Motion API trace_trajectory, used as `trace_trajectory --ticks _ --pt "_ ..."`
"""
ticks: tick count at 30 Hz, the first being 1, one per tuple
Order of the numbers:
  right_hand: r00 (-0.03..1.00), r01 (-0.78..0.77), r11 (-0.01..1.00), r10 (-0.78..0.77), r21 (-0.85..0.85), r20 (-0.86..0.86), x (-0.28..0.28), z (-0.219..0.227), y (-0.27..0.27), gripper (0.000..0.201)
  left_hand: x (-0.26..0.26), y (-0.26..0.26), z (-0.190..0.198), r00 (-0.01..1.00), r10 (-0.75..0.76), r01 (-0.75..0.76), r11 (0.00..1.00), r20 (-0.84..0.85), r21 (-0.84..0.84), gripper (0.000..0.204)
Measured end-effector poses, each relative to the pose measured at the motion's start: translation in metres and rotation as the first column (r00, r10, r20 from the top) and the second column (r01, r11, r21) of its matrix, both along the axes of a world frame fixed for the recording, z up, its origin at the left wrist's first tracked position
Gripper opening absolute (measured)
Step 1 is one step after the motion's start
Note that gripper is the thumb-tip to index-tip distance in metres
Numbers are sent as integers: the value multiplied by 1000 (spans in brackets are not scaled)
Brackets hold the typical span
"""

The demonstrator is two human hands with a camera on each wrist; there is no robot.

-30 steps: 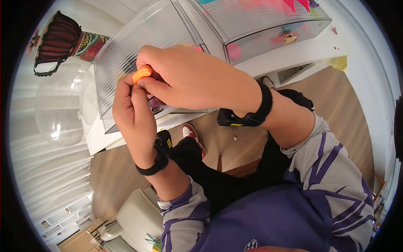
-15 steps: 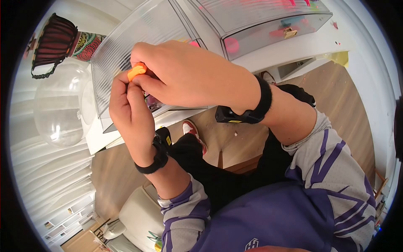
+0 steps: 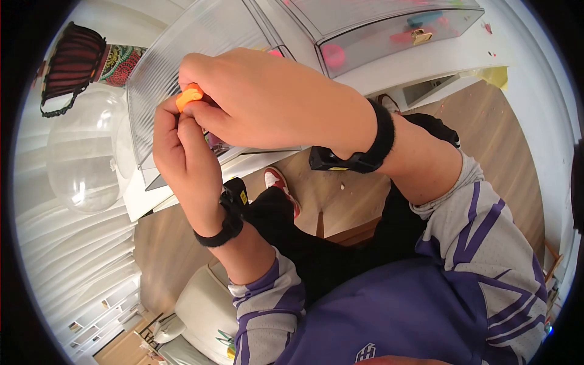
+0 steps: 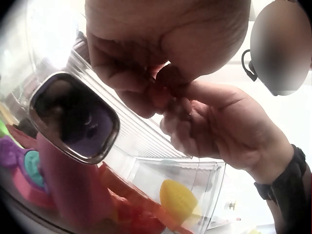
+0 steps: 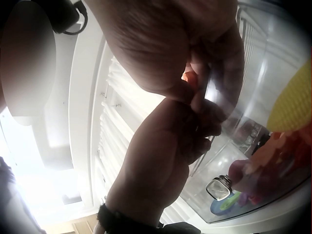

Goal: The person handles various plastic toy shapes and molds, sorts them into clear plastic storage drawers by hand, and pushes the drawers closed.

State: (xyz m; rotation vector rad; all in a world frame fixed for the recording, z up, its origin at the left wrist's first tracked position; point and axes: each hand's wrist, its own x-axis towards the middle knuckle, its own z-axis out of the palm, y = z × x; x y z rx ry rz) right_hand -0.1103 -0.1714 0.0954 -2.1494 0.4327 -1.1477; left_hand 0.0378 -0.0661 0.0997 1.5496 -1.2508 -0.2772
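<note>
Over a clear ribbed plastic box point(image 3: 219, 27), both hands meet at a small, bright orange piece point(image 3: 190, 96), soft-looking and lumpy. My left hand point(image 3: 187, 152) pinches its lower end between thumb and fingers. From the other side, my right hand point(image 3: 264, 100) grips it with thumb and bent index finger. Fingers cover much of the piece, and its exact kind cannot be told. Through the clear plastic in the left wrist view show a pink thing with a shiny square end point(image 4: 73, 117) and a yellow ridged piece point(image 4: 178, 200).
A second clear box point(image 3: 395, 45) with a gold latch point(image 3: 421, 37) stands to the right on the white table point(image 3: 365, 85). A transparent balloon point(image 3: 85, 161) and a dark red drum point(image 3: 73, 61) are at the left. Below lies wood floor point(image 3: 486, 146); a pale chair point(image 3: 207, 298) is lower left.
Both hands, still holding the orange piece, have shifted a little left and upward in the head view. Their grip looks nearly the same throughout.
</note>
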Motion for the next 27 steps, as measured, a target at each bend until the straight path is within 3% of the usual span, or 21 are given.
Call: trace_trajectory --ticks 27 --pt "998 -15 999 17 33 -64 -2 4 1 16 2 1 -1 1000 3 -3 1000 15 0 18"
